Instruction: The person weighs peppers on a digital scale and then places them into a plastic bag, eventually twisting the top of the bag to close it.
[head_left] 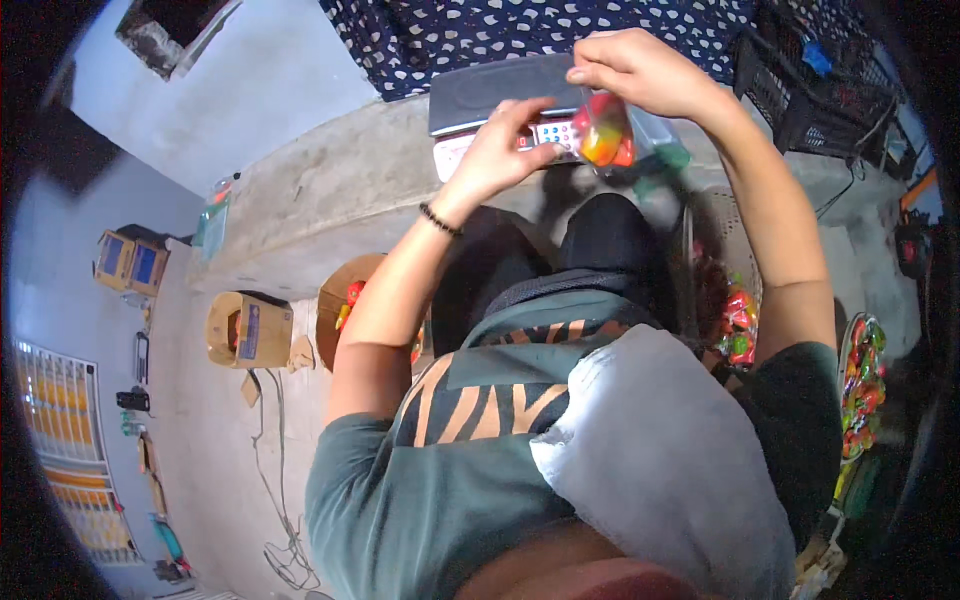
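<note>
A clear plastic bag of red, yellow and green peppers [604, 132] hangs from my right hand [645, 72], whose fingers are pinched around its top. My left hand [497, 152] is beside the bag, thumb and fingers apart, with nothing in it. Behind both hands is a scale [490, 92] with a dark flat platform and a white front panel with buttons. The left hand covers part of that panel. Clear and green plastic [668, 158] lies to the right of the hanging bag.
The scale stands on a concrete ledge [310, 180]. Black crates [790, 110] are at the far right. Bagged peppers [740, 322] sit in a basket by my right arm, with more packed peppers [862, 385] farther right. Cardboard boxes [265, 330] and a cable [258, 430] are on the left floor.
</note>
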